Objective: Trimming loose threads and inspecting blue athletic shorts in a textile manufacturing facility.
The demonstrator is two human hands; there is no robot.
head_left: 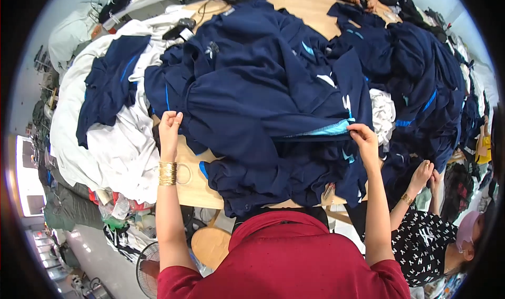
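Note:
A dark navy garment (236, 96) is spread across the pile in front of me. My left hand (171, 121) is closed in a pinch at its left edge, beside a bright blue piping line. With thumb and fingers, my right hand (364, 136) grips the right end of its lower edge, where a light blue panel (329, 129) is turned outward. The lower edge runs between my two hands. More crumpled navy garments (252, 183) lie beneath and nearer to me, some with bright blue or white accents.
White cloth (123, 136) is heaped at the left, with a navy piece (110, 83) on it. A bunched white cloth (383, 115) and another navy heap (428, 73) are at the right. A co-worker's hands (423, 175) are near right; others work across the wooden table (197, 186). A fan (147, 267) stands lower left.

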